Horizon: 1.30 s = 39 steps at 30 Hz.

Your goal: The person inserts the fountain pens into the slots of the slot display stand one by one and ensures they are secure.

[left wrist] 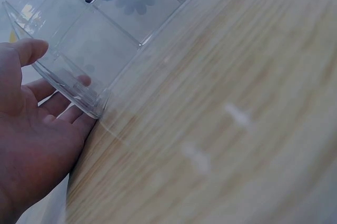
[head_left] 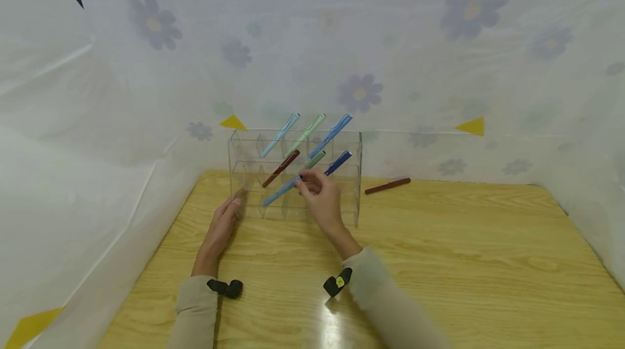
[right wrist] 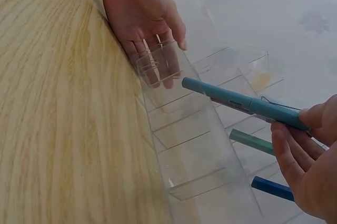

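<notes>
A clear acrylic organizer (head_left: 358, 197) with tiered compartments stands at the back of the table. My right hand (head_left: 324, 197) pinches the capped end of a light blue pen (head_left: 280, 192), which slants across the front lower tier. In the right wrist view that pen (right wrist: 226, 96) lies between thumb and fingers, its other end free. My left hand (head_left: 224, 227) rests against the organizer's left side. Its fairly straight fingers (left wrist: 58, 103) show partly through the clear plastic, with the thumb near the front edge.
Pale blue (head_left: 280, 136), pale green (head_left: 306, 134) and blue (head_left: 332, 134) pens lean in the top tier. Below them lean dark red (head_left: 281, 169), green (head_left: 316, 159) and navy (head_left: 339, 162) pens. Another dark red pen (head_left: 388, 186) lies on the wooden table (head_left: 464, 251), right of the organizer.
</notes>
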Each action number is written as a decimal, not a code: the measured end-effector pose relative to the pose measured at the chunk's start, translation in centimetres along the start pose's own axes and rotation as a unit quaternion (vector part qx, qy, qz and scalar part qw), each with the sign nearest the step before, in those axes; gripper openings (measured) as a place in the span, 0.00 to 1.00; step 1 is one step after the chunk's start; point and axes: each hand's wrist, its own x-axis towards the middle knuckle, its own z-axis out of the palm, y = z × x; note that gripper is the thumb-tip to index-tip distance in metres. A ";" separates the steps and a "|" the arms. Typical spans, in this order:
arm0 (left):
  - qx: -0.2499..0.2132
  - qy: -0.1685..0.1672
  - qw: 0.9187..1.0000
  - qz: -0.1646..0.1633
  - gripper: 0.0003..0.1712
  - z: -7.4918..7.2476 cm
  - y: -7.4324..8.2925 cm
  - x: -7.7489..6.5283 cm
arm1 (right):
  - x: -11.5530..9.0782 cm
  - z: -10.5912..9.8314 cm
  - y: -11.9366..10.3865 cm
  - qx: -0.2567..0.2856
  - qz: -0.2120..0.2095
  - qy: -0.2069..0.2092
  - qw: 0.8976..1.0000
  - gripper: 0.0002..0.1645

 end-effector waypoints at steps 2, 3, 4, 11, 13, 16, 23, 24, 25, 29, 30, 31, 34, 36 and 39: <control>0.000 0.001 1.000 -0.001 0.36 0.0 0.0 0.0 | -0.2 0.2 0.3 0.003 0.005 -0.001 1.000 0.10; 0.001 0.002 1.000 -0.002 0.36 0.0 0.0 0.0 | -0.3 0.3 0.5 0.007 0.007 -0.001 1.000 0.10; -0.001 0.003 1.000 -0.003 0.35 0.0 0.0 0.0 | -0.4 0.4 0.7 0.009 0.008 0.000 1.000 0.10; -0.002 0.003 1.000 -0.009 0.35 0.0 0.0 0.1 | -0.8 0.8 1.6 0.035 0.027 -0.001 0.999 0.11; -0.001 0.004 1.000 -0.009 0.35 0.0 0.1 0.1 | -0.8 0.9 1.7 0.038 0.034 -0.006 0.999 0.12; 0.002 0.006 1.000 -0.007 0.35 0.0 0.1 0.1 | -0.8 1.1 1.9 0.037 0.039 -0.011 0.998 0.11; 0.001 0.005 1.000 0.001 0.34 0.1 0.0 0.1 | -0.9 1.2 2.1 0.006 0.040 0.008 0.999 0.08; -0.001 0.006 1.000 0.001 0.34 0.1 0.1 0.1 | -0.9 1.2 2.1 -0.002 0.041 0.010 0.999 0.08; -0.001 0.005 1.000 0.002 0.34 0.2 0.1 0.1 | -0.9 1.2 2.1 -0.008 0.041 0.011 0.999 0.07; -0.001 0.003 1.000 0.001 0.34 0.3 0.1 0.0 | -1.0 1.1 2.3 -0.018 0.038 0.010 0.999 0.07; -0.001 0.002 1.000 -0.001 0.34 0.3 0.1 0.0 | -1.0 1.1 2.3 -0.023 0.037 0.010 0.999 0.07; 0.000 0.003 1.000 -0.002 0.34 0.3 0.1 0.0 | -1.1 1.0 2.3 -0.024 0.037 0.010 0.999 0.07; 0.004 0.005 1.000 -0.005 0.34 0.2 0.0 0.0 | -1.3 0.7 2.2 -0.042 0.034 0.011 0.998 0.08; 0.004 0.005 1.000 -0.004 0.35 0.2 0.0 0.1 | -1.3 0.5 2.0 -0.054 0.033 0.013 0.998 0.09; 0.009 0.007 1.000 -0.001 0.35 0.0 -0.1 0.1 | -1.5 0.1 1.5 -0.054 0.032 0.014 0.998 0.10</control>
